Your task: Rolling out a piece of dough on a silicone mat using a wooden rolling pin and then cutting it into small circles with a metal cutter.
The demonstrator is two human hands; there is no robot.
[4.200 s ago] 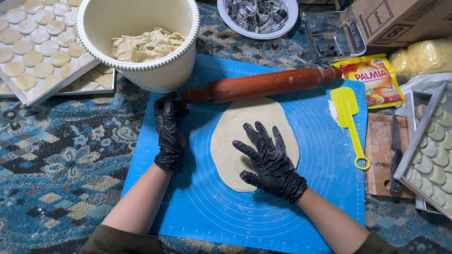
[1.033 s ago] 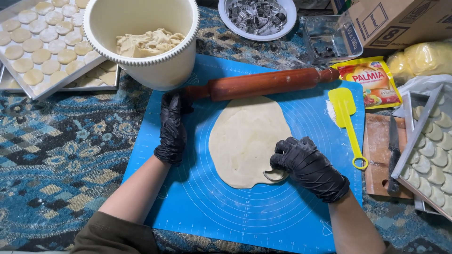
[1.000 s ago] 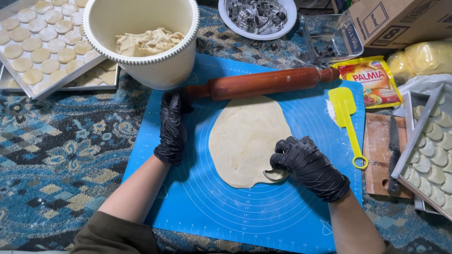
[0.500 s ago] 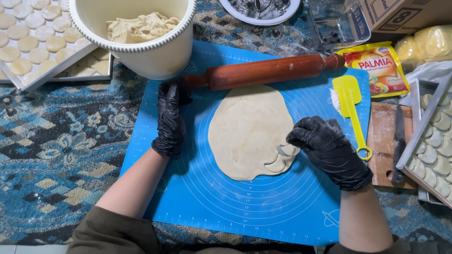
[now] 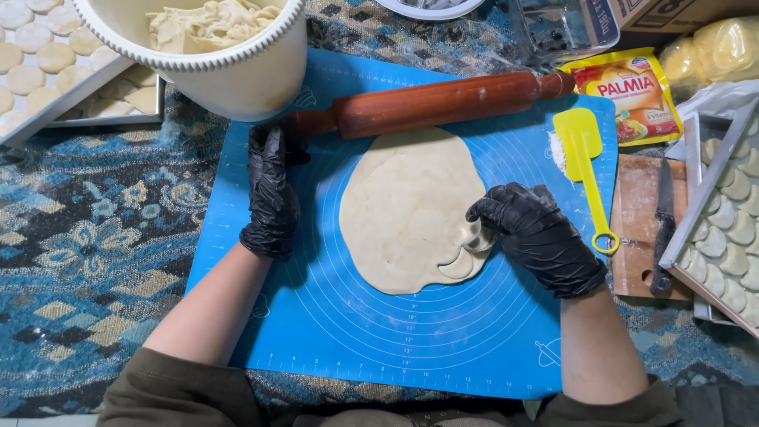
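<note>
A flat oval sheet of pale dough (image 5: 407, 205) lies on a blue silicone mat (image 5: 379, 332). My right hand (image 5: 538, 237), in a black glove, presses a small metal cutter (image 5: 477, 236) into the dough's right edge, where a crescent cut shows just below. My left hand (image 5: 273, 186), also gloved, rests flat on the mat left of the dough, its fingertips close to the handle of a red-brown wooden rolling pin (image 5: 435, 103) lying across the top of the mat.
A white bowl (image 5: 229, 67) of dough scraps stands at the mat's top left. Trays of cut dough pieces sit far left (image 5: 47, 71) and far right (image 5: 731, 229). A yellow spatula (image 5: 585, 162), a knife (image 5: 664, 225) on a wooden board and a red-yellow packet (image 5: 628, 91) lie to the right.
My right hand went from lying flat on the dough to gripping a cutter at its lower right edge, then moved up the edge, leaving a cut. The left hand stayed put.
</note>
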